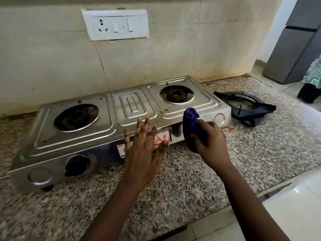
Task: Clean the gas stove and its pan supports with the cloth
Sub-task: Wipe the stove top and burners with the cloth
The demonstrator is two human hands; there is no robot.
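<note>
A two-burner steel gas stove (111, 124) sits askew on the granite counter, both burners bare. Its black pan supports (246, 106) lie stacked on the counter right of the stove. My right hand (210, 143) grips a bunched dark blue cloth (190, 126) in front of the stove's right front face. My left hand (144, 150) hovers with fingers spread in front of the stove's middle, over its label, holding nothing. A black knob (76, 165) shows at the front left; the right knob is hidden behind the cloth.
The speckled granite counter (191, 185) runs to an edge at the lower right, with white floor tiles below. A tiled wall with a white switch and socket plate (115, 24) rises behind the stove. A grey fridge (295, 42) stands at the far right.
</note>
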